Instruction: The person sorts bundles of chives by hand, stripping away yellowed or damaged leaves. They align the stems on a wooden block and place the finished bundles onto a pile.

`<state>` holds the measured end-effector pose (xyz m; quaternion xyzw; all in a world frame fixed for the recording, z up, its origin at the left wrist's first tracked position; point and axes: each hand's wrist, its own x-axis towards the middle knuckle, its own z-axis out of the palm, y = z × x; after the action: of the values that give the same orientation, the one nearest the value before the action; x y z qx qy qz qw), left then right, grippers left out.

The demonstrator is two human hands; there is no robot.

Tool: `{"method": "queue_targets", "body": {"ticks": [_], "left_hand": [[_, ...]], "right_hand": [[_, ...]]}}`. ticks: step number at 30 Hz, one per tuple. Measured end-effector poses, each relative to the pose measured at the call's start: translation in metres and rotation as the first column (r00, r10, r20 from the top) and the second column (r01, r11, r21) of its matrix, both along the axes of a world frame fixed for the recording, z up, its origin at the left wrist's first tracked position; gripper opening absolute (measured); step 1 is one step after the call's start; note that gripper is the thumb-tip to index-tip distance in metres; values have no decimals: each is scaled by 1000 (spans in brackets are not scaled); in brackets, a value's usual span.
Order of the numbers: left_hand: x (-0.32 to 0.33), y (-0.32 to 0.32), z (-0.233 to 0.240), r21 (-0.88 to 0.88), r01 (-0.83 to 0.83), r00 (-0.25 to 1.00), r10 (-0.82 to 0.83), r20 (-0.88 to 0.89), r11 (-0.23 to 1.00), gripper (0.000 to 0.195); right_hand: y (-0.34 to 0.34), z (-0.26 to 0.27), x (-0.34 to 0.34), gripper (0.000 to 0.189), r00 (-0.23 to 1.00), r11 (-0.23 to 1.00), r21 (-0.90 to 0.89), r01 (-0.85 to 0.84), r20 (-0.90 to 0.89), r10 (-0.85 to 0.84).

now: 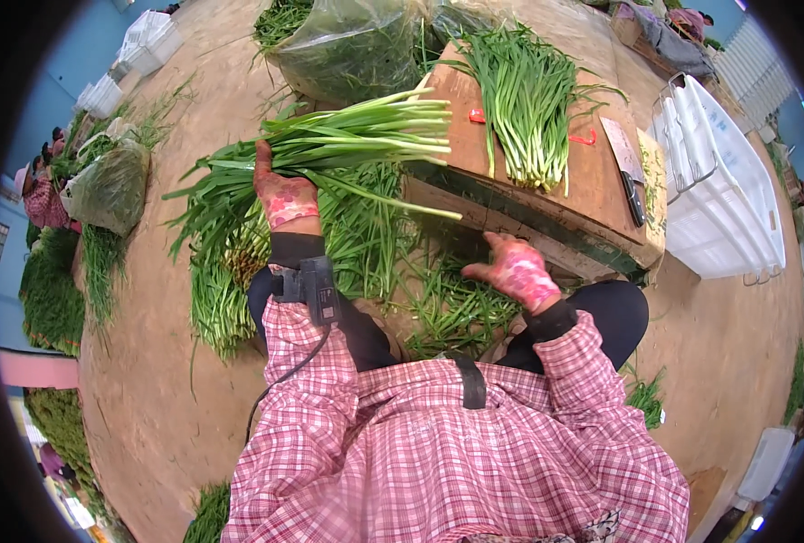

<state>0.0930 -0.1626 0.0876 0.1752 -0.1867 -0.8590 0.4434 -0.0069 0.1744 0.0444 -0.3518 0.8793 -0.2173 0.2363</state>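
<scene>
My left hand (281, 186), in a pink floral fingerless glove, grips a bunch of long green stalks with pale ends (368, 132), garlic chives or a similar leafy vegetable. The pale ends point right, towards a wooden board (456, 88). My right hand (514, 268), gloved alike, is held with its fingers apart in front of the board's near side and holds nothing. Another bunch of the greens (527, 108) lies on the board. Red ties (582, 138) are beside it, and a cleaver with a black handle (624, 163) rests at the board's right edge.
White plastic crates (721, 183) stand right of the board. A clear plastic bag of greens (354, 54) is beyond it. Loose leaves (463, 305) cover the floor between my legs, with piled greens (222, 305) at my left knee. Several people are farther off at the sides.
</scene>
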Motion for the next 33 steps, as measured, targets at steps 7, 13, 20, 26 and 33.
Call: {"method": "queue_targets", "body": {"ticks": [7,13,20,26,33], "left_hand": [[-8,42,12,-72,12,997,-17,-76,997,39],[-10,83,-9,-195,207,892,-266,-364,959,24],[-31,120,-57,-40,390,721,-332,-609,920,39],[-10,182,-41,91,723,576,-524,-628,685,62],[45,151,-51,-100,976,217,-807,549,195,48]], "right_hand": [[-98,-9,-6,70,635,540,-725,427,666,392],[-106,48,-40,66,331,64,-537,841,605,724],[-90,101,-65,25,519,73,-795,602,459,721],[-82,148,-67,30,860,256,-901,350,418,294],[-81,179,-48,18,971,588,-778,222,231,-62]]}}
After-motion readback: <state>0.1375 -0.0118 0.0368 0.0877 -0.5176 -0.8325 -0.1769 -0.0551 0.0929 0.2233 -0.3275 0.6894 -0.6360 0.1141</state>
